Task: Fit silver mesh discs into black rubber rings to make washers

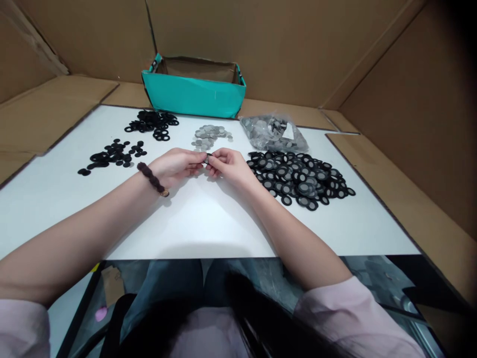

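Note:
Between the fingertips of my two hands is a small dark ring-edged disc point(207, 158), mostly covered by the fingers. My left hand point(178, 163) pinches it from the left, and my right hand point(228, 164) from the right. Just beyond them lies a loose pile of grey discs point(209, 134). Close to my right wrist spreads a big heap of black rings with grey centres point(298, 176). Left of my left hand are small solid black discs point(108, 155), and behind those a pile of black rings point(151, 122).
A teal box point(194, 92) stands at the back of the white table point(208, 219). Right of it lies a clear plastic bag of grey discs point(274, 133). Cardboard walls point(283, 54) enclose the back and sides.

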The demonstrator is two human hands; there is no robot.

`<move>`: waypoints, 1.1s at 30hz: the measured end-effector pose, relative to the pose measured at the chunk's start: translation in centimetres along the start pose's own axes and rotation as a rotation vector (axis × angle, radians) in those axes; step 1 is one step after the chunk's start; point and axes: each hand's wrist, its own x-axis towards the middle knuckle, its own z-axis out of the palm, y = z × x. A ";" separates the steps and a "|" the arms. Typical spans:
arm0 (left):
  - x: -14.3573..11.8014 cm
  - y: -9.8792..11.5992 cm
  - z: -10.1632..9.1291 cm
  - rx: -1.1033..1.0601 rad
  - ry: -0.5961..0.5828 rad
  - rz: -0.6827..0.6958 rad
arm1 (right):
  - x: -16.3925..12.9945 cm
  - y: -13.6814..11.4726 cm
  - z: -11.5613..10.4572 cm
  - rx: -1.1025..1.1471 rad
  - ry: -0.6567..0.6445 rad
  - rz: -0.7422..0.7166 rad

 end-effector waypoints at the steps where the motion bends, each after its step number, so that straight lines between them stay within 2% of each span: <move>1: 0.1 0.0 -0.2 0.002 -0.008 -0.016 | 0.0 -0.1 -0.1 -0.003 -0.010 0.001; 7: 0.5 0.1 -0.9 0.004 -0.037 -0.081 | -0.1 -0.3 -0.5 -0.021 -0.056 -0.009; 11: 0.1 0.1 -0.3 -0.012 0.013 -0.076 | -0.1 -0.3 -0.4 -0.063 -0.054 -0.019; 15: -0.4 0.0 0.9 0.001 0.139 0.030 | -0.2 -0.2 0.0 -0.112 0.004 -0.052; 21: -0.4 -0.5 2.1 0.167 0.341 0.194 | -0.7 -0.3 0.9 -0.184 0.123 -0.093; 29: -0.6 -1.0 2.8 0.310 0.447 0.310 | -1.1 -0.3 1.7 -0.207 0.285 -0.113; 33: -0.6 -1.1 2.9 0.283 0.442 0.307 | -0.9 -0.2 1.6 -0.097 0.263 -0.093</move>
